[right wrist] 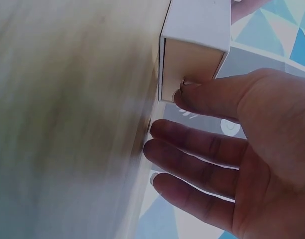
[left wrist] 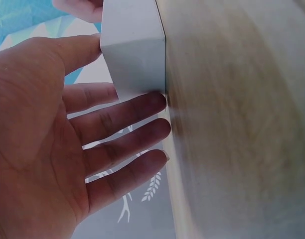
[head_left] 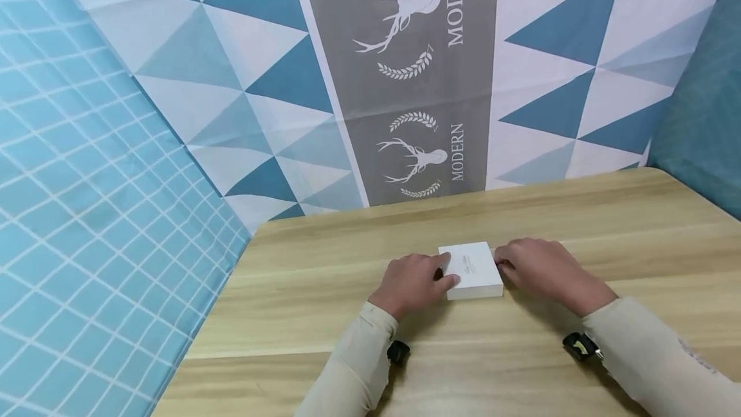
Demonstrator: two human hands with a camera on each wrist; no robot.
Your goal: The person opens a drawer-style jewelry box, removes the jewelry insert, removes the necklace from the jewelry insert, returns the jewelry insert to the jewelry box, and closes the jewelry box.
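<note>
A small white box [head_left: 473, 268] with fine lettering on its lid lies flat on the wooden table. From the left, my left hand [head_left: 412, 284] touches it, thumb and index fingertips on the lid's edge. That hand's other fingers [left wrist: 127, 157] stretch out fairly straight beside the box, the middle one at its end wall. At the opposite end, my right hand [head_left: 544, 270] pinches with thumb and index finger against the beige, slightly recessed end face [right wrist: 187, 64]. What lies between those fingertips is hidden. Its remaining fingers [right wrist: 192, 162] hang loosely bent near the tabletop.
The wooden table [head_left: 278, 320] reaches back to a cloth wall [head_left: 417, 82] printed with deer heads and triangles. A blue checked cloth [head_left: 104, 211] hangs along the left, and a teal one [head_left: 703, 108] stands at the right. Dark wrist cameras [head_left: 398, 352] sit under both sleeves.
</note>
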